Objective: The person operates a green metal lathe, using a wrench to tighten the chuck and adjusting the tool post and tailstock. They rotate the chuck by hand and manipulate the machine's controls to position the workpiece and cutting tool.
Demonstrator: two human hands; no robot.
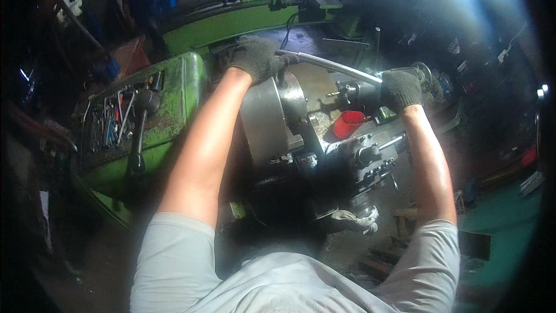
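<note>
A long metal bar [341, 69] runs across the top of a lathe, between my two gloved hands. My left hand [255, 59], in a dark knit glove, is closed at the bar's darker left end, just above the lathe chuck [263, 122]. The fingertips on that side are partly hidden. My right hand [401, 90], gloved alike, is wrapped round the bar's right end. Below the bar stand the chuck's stepped metal face [293, 97] and a red cup [348, 123] on the machine. A drill bit [332, 94] points toward the chuck.
Wrenches and other hand tools [119, 116] lie on the green headstock [174, 104] at left, beside a dark long-handled tool [141, 133]. The tool post [366, 155] with its lever sits near my right forearm. A whitish rag [356, 218] hangs lower down. Another green machine [231, 26] stands behind.
</note>
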